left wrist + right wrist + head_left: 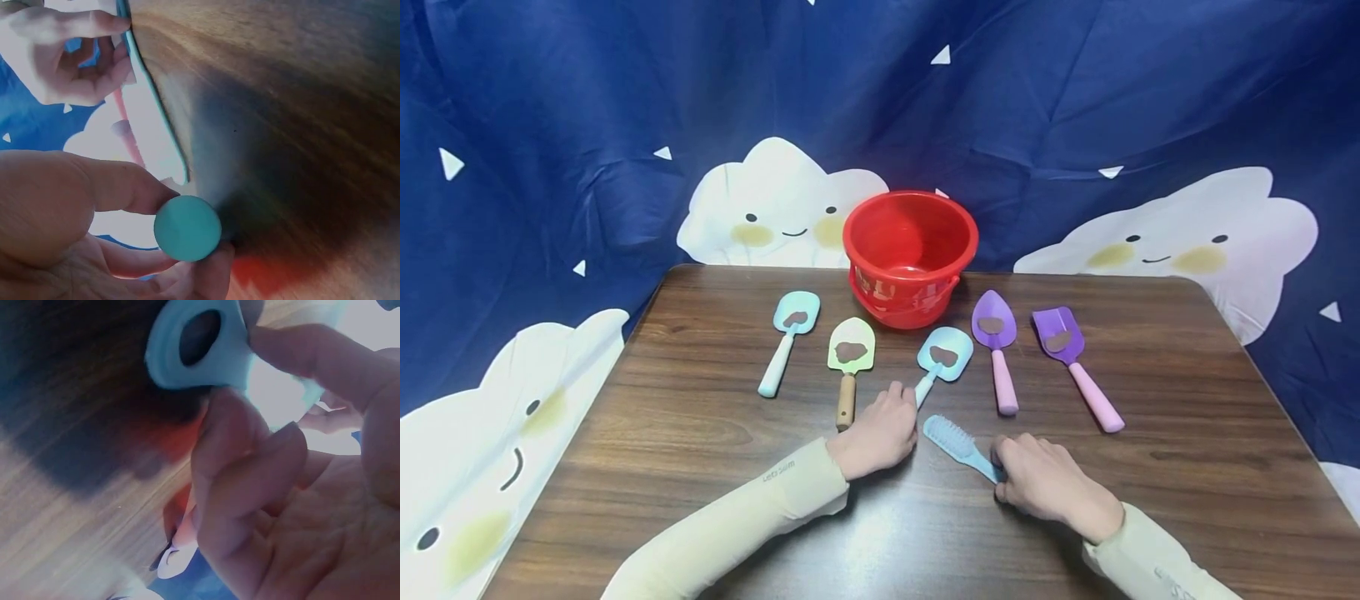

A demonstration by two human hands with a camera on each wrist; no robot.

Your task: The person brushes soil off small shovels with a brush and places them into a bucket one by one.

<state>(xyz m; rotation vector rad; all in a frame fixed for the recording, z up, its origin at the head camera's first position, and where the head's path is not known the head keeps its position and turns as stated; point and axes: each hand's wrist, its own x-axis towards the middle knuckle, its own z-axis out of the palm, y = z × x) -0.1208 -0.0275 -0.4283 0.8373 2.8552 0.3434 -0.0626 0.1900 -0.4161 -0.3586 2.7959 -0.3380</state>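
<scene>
My left hand [880, 429] pinches the pale blue handle of a toy shovel [950, 348], whose light blue blade carries a brown patch and points toward the bucket. In the left wrist view the round end of that shovel's handle [187, 229] sits between thumb and fingers. A light blue brush [951, 439] lies bristles up in front of the shovel. With thumb and fingers my right hand [1045, 475] grips the brush's handle; its end with an oval hole [231, 362] shows in the right wrist view.
A red bucket [904, 300] stands at the table's back edge. Left of the held shovel lie a pale blue shovel [777, 362] and a green shovel [846, 398] with a tan handle. Two purple shovels with pink handles [1003, 383] [1097, 398] lie to the right.
</scene>
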